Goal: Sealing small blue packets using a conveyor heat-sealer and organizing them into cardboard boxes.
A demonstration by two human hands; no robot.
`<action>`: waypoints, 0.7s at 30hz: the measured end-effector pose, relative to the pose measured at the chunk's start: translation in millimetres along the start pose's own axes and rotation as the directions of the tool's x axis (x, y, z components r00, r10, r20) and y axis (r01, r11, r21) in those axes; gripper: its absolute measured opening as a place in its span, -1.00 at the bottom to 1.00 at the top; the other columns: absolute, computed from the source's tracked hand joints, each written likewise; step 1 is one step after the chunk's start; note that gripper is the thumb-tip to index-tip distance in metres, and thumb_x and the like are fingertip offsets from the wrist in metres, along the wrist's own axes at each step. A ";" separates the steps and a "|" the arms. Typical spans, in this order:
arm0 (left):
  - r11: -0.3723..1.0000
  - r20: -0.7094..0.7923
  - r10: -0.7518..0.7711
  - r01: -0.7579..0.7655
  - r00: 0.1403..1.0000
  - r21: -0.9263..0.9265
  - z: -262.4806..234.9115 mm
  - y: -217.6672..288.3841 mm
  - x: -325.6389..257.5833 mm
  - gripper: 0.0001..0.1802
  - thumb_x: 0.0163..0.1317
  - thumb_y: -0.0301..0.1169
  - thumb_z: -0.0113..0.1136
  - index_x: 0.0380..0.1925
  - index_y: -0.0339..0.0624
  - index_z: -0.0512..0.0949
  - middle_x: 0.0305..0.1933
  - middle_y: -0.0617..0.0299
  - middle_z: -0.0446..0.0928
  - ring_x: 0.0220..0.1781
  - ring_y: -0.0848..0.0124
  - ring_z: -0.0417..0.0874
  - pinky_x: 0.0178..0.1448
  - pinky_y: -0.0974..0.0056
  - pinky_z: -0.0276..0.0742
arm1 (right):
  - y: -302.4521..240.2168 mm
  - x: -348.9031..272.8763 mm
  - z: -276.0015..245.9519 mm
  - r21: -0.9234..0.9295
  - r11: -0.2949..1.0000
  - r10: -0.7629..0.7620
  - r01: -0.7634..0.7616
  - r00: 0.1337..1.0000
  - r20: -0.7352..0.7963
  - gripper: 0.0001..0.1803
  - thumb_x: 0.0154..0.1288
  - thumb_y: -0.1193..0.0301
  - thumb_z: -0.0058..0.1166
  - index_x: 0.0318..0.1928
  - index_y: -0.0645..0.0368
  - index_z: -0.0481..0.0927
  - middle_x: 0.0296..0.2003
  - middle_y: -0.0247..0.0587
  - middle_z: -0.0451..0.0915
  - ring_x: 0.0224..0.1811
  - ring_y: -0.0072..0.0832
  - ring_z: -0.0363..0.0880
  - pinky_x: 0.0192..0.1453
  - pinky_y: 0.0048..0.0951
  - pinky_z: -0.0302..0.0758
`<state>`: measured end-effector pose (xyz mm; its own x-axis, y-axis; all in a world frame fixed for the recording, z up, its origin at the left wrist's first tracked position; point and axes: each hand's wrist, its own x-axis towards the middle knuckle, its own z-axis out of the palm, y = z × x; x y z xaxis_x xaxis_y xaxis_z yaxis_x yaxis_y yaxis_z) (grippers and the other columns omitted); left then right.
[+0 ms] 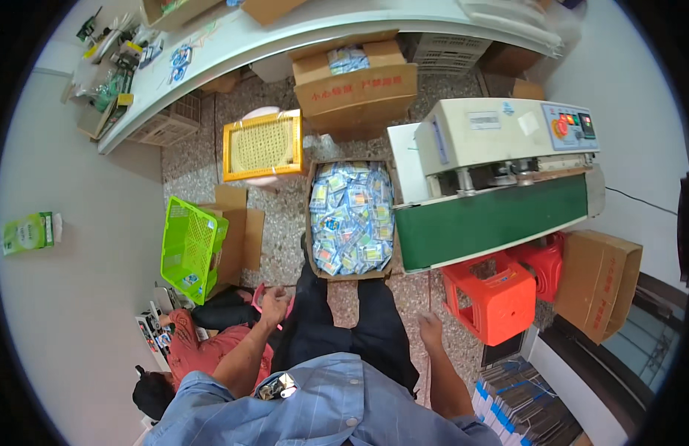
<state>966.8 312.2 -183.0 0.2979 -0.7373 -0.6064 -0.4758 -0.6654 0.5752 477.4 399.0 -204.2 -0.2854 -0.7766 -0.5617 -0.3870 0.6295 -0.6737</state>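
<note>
My left hand [274, 308] is closed at a pink curved thing [259, 294], whose rim shows on both sides of my fingers; its kind is mostly hidden. My right hand [430, 328] hangs at my side, loosely open with nothing visible in it, near a red-orange plastic stool [500, 299]. Between my feet and the bench, an open cardboard carton [309, 223] stands on the floor. Small flat blue-and-white packets [353, 215] fill it. Neither hand touches the carton.
A sealing machine [500, 137] with a green conveyor [500, 223] stands right. Ahead are a white bench [285, 33], a carton [359, 93] and a yellow-framed woven seat [262, 145]. At left are a green basket [182, 253] and a person in red [210, 346].
</note>
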 end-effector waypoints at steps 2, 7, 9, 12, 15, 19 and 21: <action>0.964 0.163 -0.147 0.178 0.976 -0.196 6.0 26.7 -11.8 -0.63 0.21 -0.43 0.27 -0.04 -0.47 0.54 -0.15 -0.01 0.65 -0.17 0.31 0.69 -0.06 0.28 0.62 | 15.6 -23.0 -26.9 0.017 0.999 0.044 -0.043 0.998 -0.048 -0.81 0.27 0.41 0.14 -0.23 0.31 0.68 -0.37 -0.18 0.64 -0.25 -0.47 0.59 -0.10 -0.42 0.49; 0.981 0.294 -0.114 0.155 0.949 -0.119 -7.7 81.9 -20.4 -0.49 0.26 -0.43 0.23 0.17 -0.48 0.43 -0.17 0.03 0.64 -0.27 0.36 0.66 -0.23 0.33 0.61 | 31.3 -67.8 -44.8 -0.006 0.983 0.183 -0.184 0.978 -0.096 -0.74 0.26 0.31 0.16 -0.29 0.31 0.67 -0.37 -0.08 0.64 -0.23 -0.36 0.62 -0.12 -0.30 0.50; 0.993 0.257 -0.050 0.076 0.965 -0.093 -22.0 44.4 -1.7 -0.50 0.27 -0.46 0.21 0.18 -0.48 0.42 -0.16 0.02 0.64 -0.28 0.35 0.66 -0.32 0.34 0.57 | 4.6 -81.6 -36.3 0.093 0.972 0.227 -0.216 0.966 -0.122 -0.72 0.26 0.29 0.16 -0.32 0.31 0.66 -0.37 -0.03 0.65 -0.23 -0.30 0.64 -0.13 -0.27 0.49; 0.989 0.370 -0.113 0.139 0.922 -0.046 -10.7 77.7 0.5 -0.51 0.26 -0.45 0.22 0.14 -0.50 0.43 -0.16 0.01 0.63 -0.32 0.32 0.68 -0.43 0.31 0.53 | 8.9 -140.8 -44.6 -0.025 0.976 0.199 -0.214 0.940 -0.279 -0.67 0.28 0.22 0.12 -0.35 0.29 0.65 -0.40 0.07 0.64 -0.26 -0.16 0.64 -0.16 -0.17 0.49; 0.990 0.432 -0.133 0.136 0.892 0.025 -32.7 51.8 28.0 -0.57 0.28 -0.44 0.21 0.09 -0.47 0.47 -0.28 0.08 0.61 -0.42 0.37 0.63 -0.49 0.32 0.50 | 60.6 -197.8 -23.1 -0.109 0.985 0.112 -0.136 0.972 -0.204 -0.57 0.29 0.06 0.07 -0.35 0.22 0.66 -0.43 0.06 0.64 -0.32 -0.08 0.64 -0.16 -0.06 0.51; 0.993 0.406 -0.119 0.118 0.906 0.028 -41.4 55.5 23.2 -0.58 0.29 -0.44 0.20 0.10 -0.43 0.46 -0.40 0.17 0.55 -0.50 0.42 0.57 -0.53 0.34 0.47 | 87.3 -249.4 -1.6 -0.157 0.892 0.410 -0.425 0.904 -0.120 -0.57 0.25 0.01 0.11 -0.32 0.16 0.70 -0.45 0.07 0.66 -0.36 -0.06 0.67 -0.17 -0.11 0.56; 0.973 0.441 -0.095 0.177 0.892 -0.148 -40.9 61.3 10.3 -0.63 0.30 -0.43 0.18 0.06 -0.39 0.46 -0.48 0.23 0.51 -0.54 0.45 0.53 -0.54 0.36 0.45 | 112.1 -242.6 -5.1 -0.076 0.902 0.413 -0.425 0.900 -0.136 -0.54 0.25 -0.02 0.12 -0.30 0.18 0.69 -0.42 0.09 0.68 -0.36 -0.03 0.66 -0.17 -0.09 0.56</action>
<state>974.5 259.0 -131.6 -0.0541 -0.5427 -0.8382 -0.2878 -0.7953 0.5335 498.8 657.9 -141.0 -0.5363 -0.4424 -0.7188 -0.2941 0.8962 -0.3321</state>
